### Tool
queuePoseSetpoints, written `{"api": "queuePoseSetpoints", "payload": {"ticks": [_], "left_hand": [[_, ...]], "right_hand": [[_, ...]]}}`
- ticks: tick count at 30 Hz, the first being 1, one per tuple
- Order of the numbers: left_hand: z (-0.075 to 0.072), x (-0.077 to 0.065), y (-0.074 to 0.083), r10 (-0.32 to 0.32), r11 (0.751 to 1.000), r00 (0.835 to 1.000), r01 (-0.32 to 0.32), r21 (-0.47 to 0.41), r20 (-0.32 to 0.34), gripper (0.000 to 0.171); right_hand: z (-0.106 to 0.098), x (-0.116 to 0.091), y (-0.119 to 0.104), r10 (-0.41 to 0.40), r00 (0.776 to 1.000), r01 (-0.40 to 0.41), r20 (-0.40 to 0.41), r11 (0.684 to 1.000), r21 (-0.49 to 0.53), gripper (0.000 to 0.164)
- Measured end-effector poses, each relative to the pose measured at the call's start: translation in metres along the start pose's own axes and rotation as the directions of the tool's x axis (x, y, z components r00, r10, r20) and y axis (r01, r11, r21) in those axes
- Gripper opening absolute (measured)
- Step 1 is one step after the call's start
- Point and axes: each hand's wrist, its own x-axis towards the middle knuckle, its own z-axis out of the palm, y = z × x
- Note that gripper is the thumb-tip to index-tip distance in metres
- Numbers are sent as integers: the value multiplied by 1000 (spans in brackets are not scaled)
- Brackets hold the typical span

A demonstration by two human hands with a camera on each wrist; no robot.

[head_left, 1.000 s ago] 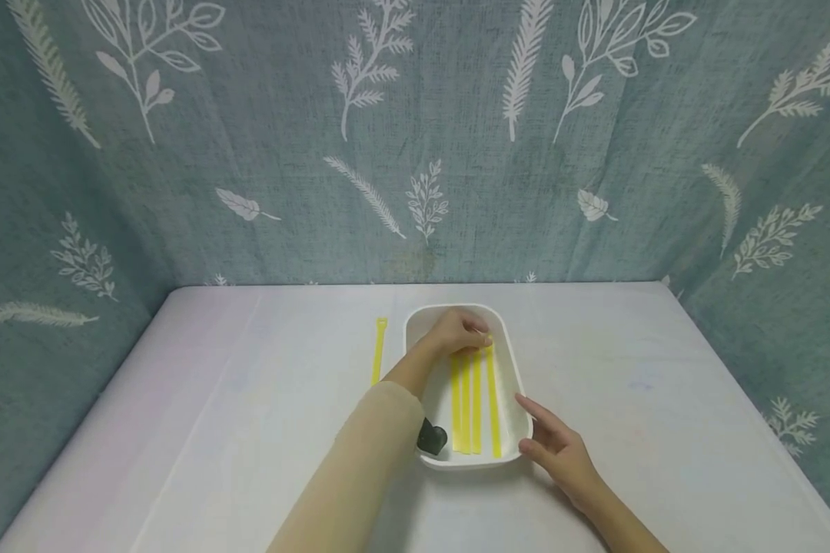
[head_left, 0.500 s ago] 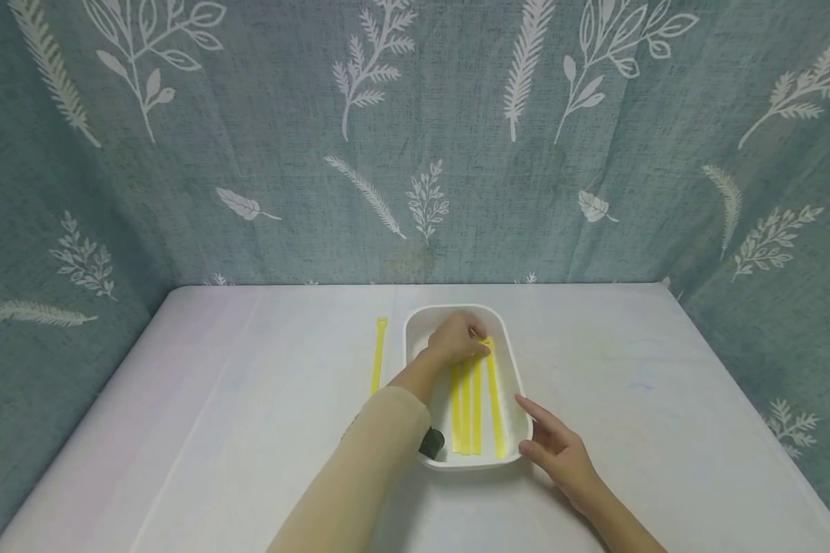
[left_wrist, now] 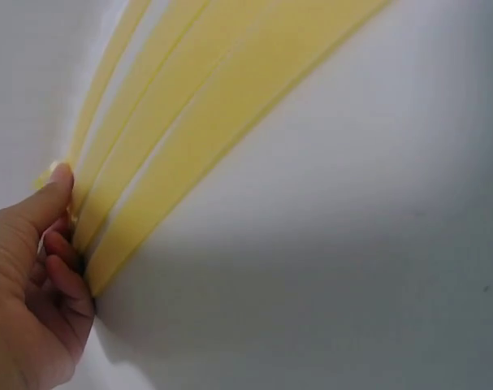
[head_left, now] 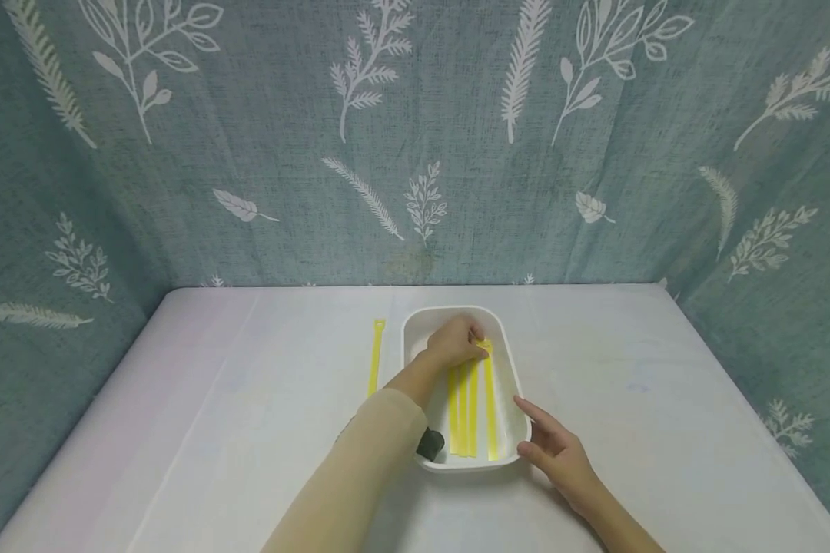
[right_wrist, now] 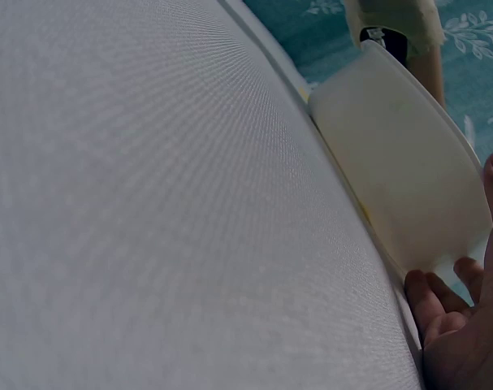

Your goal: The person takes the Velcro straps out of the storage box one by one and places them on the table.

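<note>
My left hand (head_left: 452,341) reaches into the far part of a white tray (head_left: 514,369). In the left wrist view its thumb and fingers pinch the end of a yellow strap (left_wrist: 108,89), the outermost of several lying side by side. The head view shows this strap (head_left: 491,415) on the right, with a small gap to the other yellow straps (head_left: 463,415). Fingers hide part of the far ends. At the tray's near right corner, my right hand (head_left: 560,457) touches the outside wall with its fingertips and thumb, seen also in the right wrist view.
One more yellow strap (head_left: 376,357), with a slotted head, lies on the white table (head_left: 249,415) left of the tray. My left sleeve (head_left: 360,468) crosses the tray's left wall. A patterned green curtain (head_left: 415,153) stands behind the table.
My left hand has drawn slightly toward me at the strap ends. The near end of the right-hand strap swung a little right, then back left. My right hand has stayed in place.
</note>
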Motion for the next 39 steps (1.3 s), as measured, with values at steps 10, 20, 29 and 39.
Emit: {"api": "queuePoseSetpoints", "payload": {"ticks": [10,20,29,39], "left_hand": [[-4,-4,4,6,999,999,-7,39,39,21],[-2,-7,2,-2,994,999,-3,110,40,19],[0,-7,4,-3,989,999,-3,147,42,18],[-13,-10,10,74,993,995,-79,87,64,23]], "right_hand": [[-1,1,0,33,999,-33,5,999,-38,54],[1,0,1,48,999,-48,6,998,-37,53],[2,-3,2,17,1000,-17,-9,999,-32,52],[4,-1,-3,30,999,-32,-40,999,-43,52]]}}
